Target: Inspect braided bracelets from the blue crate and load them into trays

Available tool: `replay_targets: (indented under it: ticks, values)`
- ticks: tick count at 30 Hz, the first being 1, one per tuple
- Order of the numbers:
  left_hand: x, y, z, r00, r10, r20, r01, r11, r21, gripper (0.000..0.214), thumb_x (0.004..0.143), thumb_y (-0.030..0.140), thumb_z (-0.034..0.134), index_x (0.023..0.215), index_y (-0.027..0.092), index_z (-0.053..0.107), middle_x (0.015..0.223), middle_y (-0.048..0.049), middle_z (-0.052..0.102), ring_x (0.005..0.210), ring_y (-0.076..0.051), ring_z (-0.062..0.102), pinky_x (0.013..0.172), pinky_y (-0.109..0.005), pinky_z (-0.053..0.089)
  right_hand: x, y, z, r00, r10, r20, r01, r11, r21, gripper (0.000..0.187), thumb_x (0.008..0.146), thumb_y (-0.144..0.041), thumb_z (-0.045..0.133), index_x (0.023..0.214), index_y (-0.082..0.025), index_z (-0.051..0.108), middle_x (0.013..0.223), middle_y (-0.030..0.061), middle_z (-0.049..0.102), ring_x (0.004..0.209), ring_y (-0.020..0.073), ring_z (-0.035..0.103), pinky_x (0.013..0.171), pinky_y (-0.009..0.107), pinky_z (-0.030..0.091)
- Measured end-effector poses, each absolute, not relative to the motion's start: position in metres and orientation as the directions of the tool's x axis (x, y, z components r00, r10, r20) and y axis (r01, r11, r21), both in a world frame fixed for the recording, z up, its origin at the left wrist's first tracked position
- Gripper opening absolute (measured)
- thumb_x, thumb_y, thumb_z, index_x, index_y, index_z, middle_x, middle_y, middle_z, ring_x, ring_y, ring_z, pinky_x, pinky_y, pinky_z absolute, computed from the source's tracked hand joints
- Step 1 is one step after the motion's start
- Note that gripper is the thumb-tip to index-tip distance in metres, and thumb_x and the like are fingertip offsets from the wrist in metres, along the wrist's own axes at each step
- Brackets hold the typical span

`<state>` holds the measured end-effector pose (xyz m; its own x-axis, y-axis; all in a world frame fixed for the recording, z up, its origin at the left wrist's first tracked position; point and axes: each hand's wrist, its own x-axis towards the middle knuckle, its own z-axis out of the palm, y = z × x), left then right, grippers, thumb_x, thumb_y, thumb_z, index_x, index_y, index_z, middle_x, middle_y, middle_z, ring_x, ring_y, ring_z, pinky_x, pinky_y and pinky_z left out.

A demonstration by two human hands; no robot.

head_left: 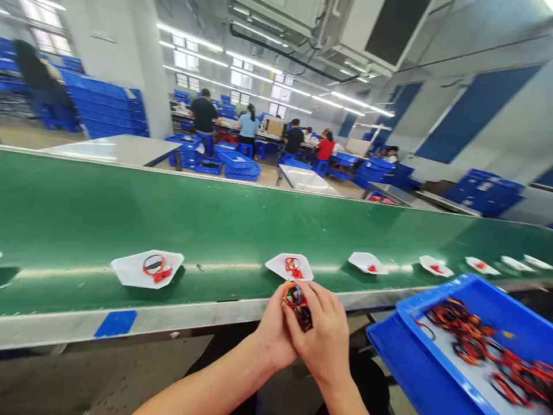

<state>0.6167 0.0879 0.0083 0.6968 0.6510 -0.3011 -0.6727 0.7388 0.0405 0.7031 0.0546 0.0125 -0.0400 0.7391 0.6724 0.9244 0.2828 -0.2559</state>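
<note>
Close to the near edge of the green conveyor belt [224,225], my two hands are brought together around a small bunch of coiled wires [293,294], red, orange and black. My left hand [275,337] cups the bunch from the left, fingers partly hidden. Over its right side curl the fingers of my right hand [325,323]. Just beyond my fingertips lies a white tray [276,264] with an orange coil and a red piece in it. Another white tray [127,271], to the left, has a dark and orange coil and a red piece.
More white trays [360,261] line the belt to the right, several with small red pieces. At right, a blue bin [436,360] holds many wire coils [470,346]. Blue tape [116,324] marks the metal edge. People sit at far benches among blue crates [106,106].
</note>
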Motion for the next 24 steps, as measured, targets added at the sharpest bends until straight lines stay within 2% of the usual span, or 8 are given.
replay_targets:
  ticks: [6, 12, 18, 21, 24]
  values:
    - [0.623, 0.096, 0.001, 0.719, 0.644, -0.262, -0.666, 0.746, 0.008, 0.026, 0.079, 0.037, 0.056, 0.074, 0.013, 0.062, 0.064, -0.005, 0.067, 0.065, -0.017, 0.062, 0.069, -0.026, 0.045, 0.711, 0.063, 0.002, -0.025, 0.739, 0.673, 0.899, 0.311, -0.308, 0.043, 0.078, -0.039, 0.062, 0.116, -0.02, 0.053, 0.112, 0.0115, 0.059, 0.103, 0.0298, 0.051, 0.088, 0.047, 0.038]
    - [0.621, 0.095, -0.002, 0.739, 0.619, -0.267, -0.636, 0.771, 0.027, 0.027, 0.081, 0.037, 0.055, 0.076, 0.012, 0.065, 0.068, -0.0053, 0.07, 0.068, -0.018, 0.064, 0.076, -0.028, 0.046, 0.716, 0.056, 0.007, 0.023, 0.819, 0.573, 0.828, 0.305, -0.469, 0.052, 0.077, -0.036, 0.063, 0.123, -0.02, 0.047, 0.118, 0.0121, 0.055, 0.108, 0.0281, 0.05, 0.092, 0.046, 0.04]
    - [0.621, 0.099, -0.003, 0.766, 0.586, -0.263, -0.591, 0.804, 0.071, 0.031, 0.081, 0.039, 0.057, 0.084, 0.01, 0.066, 0.076, -0.009, 0.071, 0.077, -0.023, 0.065, 0.077, -0.033, 0.047, 0.725, 0.052, 0.012, 0.095, 0.851, 0.516, 0.781, 0.257, -0.569, 0.053, 0.077, -0.032, 0.063, 0.126, -0.021, 0.045, 0.121, 0.0109, 0.053, 0.109, 0.0254, 0.05, 0.092, 0.043, 0.042]
    - [0.622, 0.099, -0.001, 0.765, 0.583, -0.273, -0.585, 0.807, 0.082, 0.034, 0.081, 0.04, 0.057, 0.088, 0.009, 0.066, 0.079, -0.0097, 0.071, 0.076, -0.023, 0.065, 0.074, -0.033, 0.048, 0.728, 0.049, 0.017, 0.117, 0.829, 0.546, 0.79, 0.256, -0.557, 0.053, 0.076, -0.032, 0.063, 0.125, -0.021, 0.046, 0.123, 0.0112, 0.051, 0.112, 0.0261, 0.047, 0.094, 0.044, 0.041]
    - [0.623, 0.099, 0.001, 0.752, 0.59, -0.293, -0.593, 0.8, 0.088, 0.032, 0.081, 0.041, 0.057, 0.084, 0.01, 0.066, 0.075, -0.0085, 0.071, 0.07, -0.022, 0.065, 0.068, -0.031, 0.048, 0.725, 0.047, 0.023, 0.106, 0.799, 0.592, 0.828, 0.259, -0.498, 0.05, 0.076, -0.032, 0.064, 0.122, -0.022, 0.049, 0.118, 0.0111, 0.052, 0.107, 0.026, 0.049, 0.089, 0.042, 0.043]
